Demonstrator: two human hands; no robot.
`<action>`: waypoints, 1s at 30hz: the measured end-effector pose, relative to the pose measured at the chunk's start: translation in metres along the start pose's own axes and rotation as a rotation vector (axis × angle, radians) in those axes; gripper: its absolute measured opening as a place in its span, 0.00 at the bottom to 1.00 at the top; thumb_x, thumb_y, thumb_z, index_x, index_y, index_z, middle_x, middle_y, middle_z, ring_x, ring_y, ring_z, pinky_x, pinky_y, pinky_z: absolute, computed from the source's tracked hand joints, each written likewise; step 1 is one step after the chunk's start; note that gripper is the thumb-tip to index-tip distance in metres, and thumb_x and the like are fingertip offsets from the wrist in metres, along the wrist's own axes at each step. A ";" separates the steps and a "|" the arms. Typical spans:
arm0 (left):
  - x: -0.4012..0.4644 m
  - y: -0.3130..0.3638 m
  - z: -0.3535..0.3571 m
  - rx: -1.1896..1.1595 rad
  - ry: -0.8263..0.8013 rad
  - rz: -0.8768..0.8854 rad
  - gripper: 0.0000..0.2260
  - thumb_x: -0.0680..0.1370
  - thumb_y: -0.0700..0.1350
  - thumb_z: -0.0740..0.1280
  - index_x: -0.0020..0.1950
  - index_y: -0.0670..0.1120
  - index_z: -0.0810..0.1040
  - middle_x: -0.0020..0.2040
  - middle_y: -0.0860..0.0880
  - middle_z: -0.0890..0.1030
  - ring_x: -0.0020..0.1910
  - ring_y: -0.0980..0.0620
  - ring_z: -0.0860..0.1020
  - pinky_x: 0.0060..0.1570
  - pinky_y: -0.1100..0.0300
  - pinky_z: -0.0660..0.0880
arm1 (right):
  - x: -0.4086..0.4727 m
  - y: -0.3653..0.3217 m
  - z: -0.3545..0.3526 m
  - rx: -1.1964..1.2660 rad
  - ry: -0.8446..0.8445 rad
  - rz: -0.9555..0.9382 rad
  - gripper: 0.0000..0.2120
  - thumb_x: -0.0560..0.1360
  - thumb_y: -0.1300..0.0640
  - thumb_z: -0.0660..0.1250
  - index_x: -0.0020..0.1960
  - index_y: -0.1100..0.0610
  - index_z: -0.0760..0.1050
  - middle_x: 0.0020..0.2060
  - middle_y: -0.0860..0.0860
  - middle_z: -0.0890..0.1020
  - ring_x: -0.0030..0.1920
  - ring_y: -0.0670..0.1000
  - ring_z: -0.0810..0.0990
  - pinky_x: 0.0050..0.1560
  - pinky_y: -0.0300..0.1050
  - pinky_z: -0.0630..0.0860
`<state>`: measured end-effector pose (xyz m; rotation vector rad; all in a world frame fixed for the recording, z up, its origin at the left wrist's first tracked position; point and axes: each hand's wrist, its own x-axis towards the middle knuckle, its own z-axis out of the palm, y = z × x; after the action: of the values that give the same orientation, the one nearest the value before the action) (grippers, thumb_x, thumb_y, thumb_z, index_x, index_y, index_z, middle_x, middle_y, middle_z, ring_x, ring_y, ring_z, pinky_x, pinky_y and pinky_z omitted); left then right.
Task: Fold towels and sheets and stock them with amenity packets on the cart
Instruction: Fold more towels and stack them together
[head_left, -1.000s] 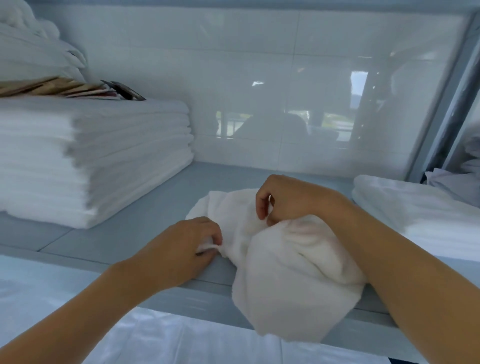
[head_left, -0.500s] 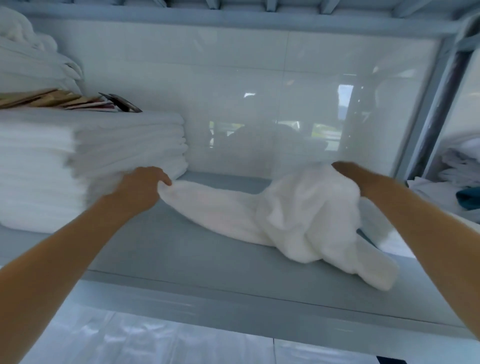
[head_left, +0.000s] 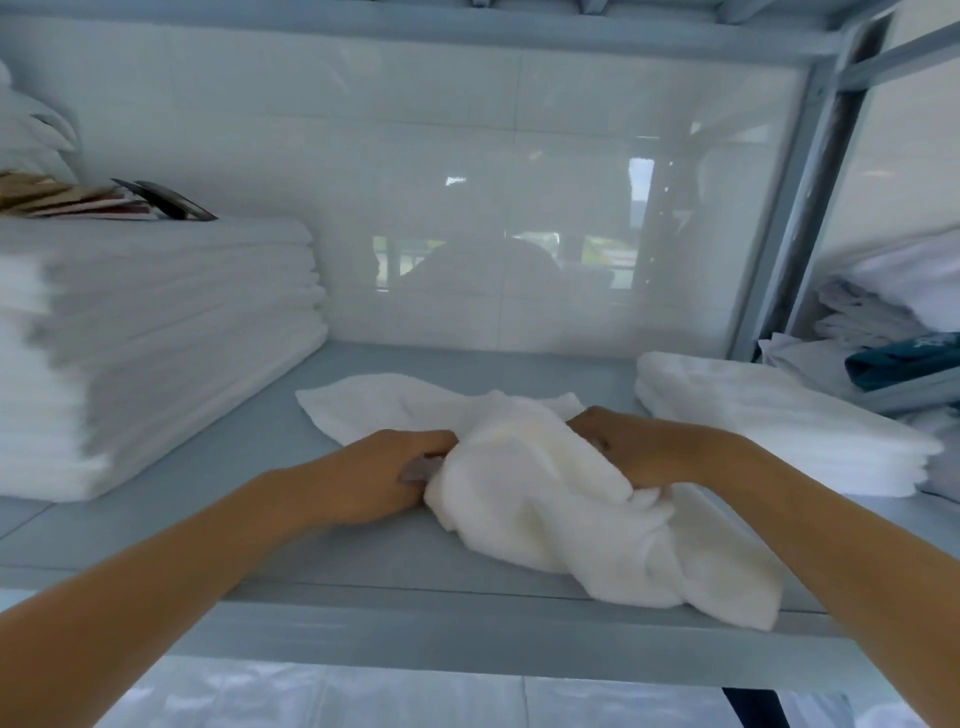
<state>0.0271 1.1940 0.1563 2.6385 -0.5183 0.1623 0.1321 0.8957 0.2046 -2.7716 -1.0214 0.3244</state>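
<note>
A white towel (head_left: 545, 488) lies crumpled on the grey-blue shelf (head_left: 218, 467), one end spread flat toward the back, the other end bunched and hanging over the front edge. My left hand (head_left: 384, 473) grips the towel's left side, fingers curled into the cloth. My right hand (head_left: 634, 447) grips the bunched cloth from the right, close to the left hand. A tall stack of folded white towels (head_left: 156, 353) stands at the left, with brown and dark amenity packets (head_left: 104, 200) lying on top.
A low pile of folded white towels (head_left: 769, 415) sits at the right of the shelf. Behind a grey metal upright (head_left: 795, 208), the neighbouring bay holds loose linen and a teal cloth (head_left: 904, 358). A glossy white tiled wall backs the shelf.
Half a second ago my hands were far apart, stretching the towel across the shelf. They have come together at the middle, and the towel is bunched between them.
</note>
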 end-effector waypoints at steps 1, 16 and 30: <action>-0.008 0.000 -0.002 -0.030 0.001 0.015 0.12 0.81 0.40 0.63 0.59 0.54 0.78 0.57 0.60 0.83 0.58 0.61 0.80 0.61 0.56 0.75 | -0.012 -0.006 0.000 -0.025 -0.002 -0.013 0.25 0.78 0.47 0.67 0.73 0.38 0.67 0.69 0.41 0.70 0.63 0.46 0.74 0.60 0.42 0.70; -0.053 -0.015 -0.006 0.137 0.146 0.098 0.09 0.75 0.44 0.73 0.51 0.56 0.81 0.57 0.59 0.81 0.58 0.55 0.80 0.58 0.59 0.74 | -0.023 0.004 0.019 0.129 0.276 0.168 0.10 0.70 0.48 0.78 0.50 0.46 0.82 0.48 0.44 0.82 0.45 0.42 0.79 0.43 0.34 0.74; -0.038 -0.012 -0.096 0.013 0.639 0.017 0.28 0.68 0.18 0.56 0.45 0.44 0.86 0.59 0.49 0.84 0.63 0.53 0.80 0.68 0.68 0.68 | 0.009 0.039 -0.091 -0.067 0.957 0.255 0.08 0.77 0.59 0.70 0.55 0.54 0.83 0.57 0.57 0.78 0.58 0.62 0.78 0.57 0.49 0.75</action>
<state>-0.0062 1.2592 0.2305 2.4018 -0.3142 0.9706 0.1862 0.8649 0.2816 -2.5641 -0.4269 -0.9330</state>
